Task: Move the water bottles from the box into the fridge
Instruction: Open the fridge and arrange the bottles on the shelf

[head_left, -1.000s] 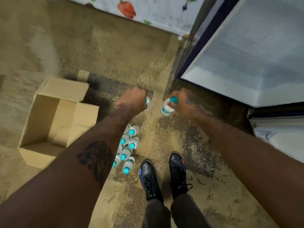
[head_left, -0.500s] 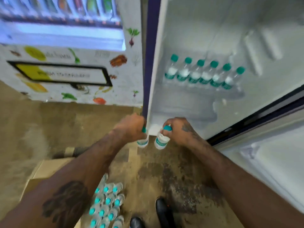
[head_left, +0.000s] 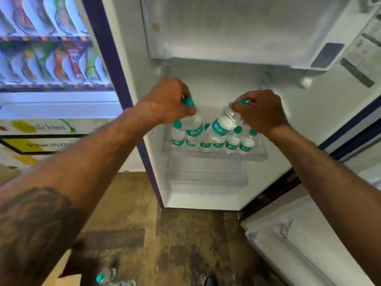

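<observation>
My left hand (head_left: 167, 101) grips a small clear water bottle (head_left: 193, 125) by its teal-capped neck, holding it upright. My right hand (head_left: 261, 111) grips a second bottle (head_left: 223, 123) the same way, tilted with its base to the left. Both hang just above a clear door shelf (head_left: 255, 154) in the open fridge door (head_left: 216, 83), where several teal-capped bottles (head_left: 233, 142) stand in a row. At the bottom edge, one more bottle (head_left: 105, 276) lies on the floor beside a corner of the cardboard box (head_left: 68, 280).
A lit vending machine (head_left: 51, 58) full of snack packets stands to the left of the fridge. An empty clear shelf (head_left: 206, 176) sits below the filled one. The white fridge body (head_left: 309, 240) is at the lower right. A black shoe (head_left: 210, 280) shows on the mottled floor.
Both hands have risen with their bottles from near the floor up to the fridge door shelf. My view has tilted up from the box and floor to the open door.
</observation>
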Demonstrator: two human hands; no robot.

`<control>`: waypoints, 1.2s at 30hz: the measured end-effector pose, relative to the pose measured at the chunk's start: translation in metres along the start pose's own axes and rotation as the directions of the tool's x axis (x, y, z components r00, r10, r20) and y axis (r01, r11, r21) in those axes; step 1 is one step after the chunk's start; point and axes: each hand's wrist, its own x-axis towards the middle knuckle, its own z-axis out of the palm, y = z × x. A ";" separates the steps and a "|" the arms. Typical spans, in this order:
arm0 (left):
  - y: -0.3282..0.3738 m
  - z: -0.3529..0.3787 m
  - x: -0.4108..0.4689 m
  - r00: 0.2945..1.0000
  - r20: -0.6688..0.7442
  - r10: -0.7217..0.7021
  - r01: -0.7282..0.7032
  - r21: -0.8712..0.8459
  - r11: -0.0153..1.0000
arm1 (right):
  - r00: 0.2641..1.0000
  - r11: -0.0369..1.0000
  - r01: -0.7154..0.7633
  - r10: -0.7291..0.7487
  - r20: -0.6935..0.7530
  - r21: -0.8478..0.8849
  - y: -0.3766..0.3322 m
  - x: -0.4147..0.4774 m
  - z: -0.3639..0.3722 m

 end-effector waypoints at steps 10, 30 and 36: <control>-0.009 0.022 0.089 0.985 -0.156 -0.074 0.078 0.020 0.997 | 0.975 0.959 -0.060 0.116 -0.189 0.277 0.028 0.093 0.033; -0.092 0.115 0.153 0.983 0.145 -0.111 0.058 0.331 0.942 | 0.969 0.991 0.032 0.001 0.247 -0.133 0.051 0.142 0.167; -0.105 0.137 0.158 0.961 0.243 -0.133 0.042 0.347 0.937 | 0.932 0.978 0.043 0.033 0.360 -0.202 0.058 0.140 0.185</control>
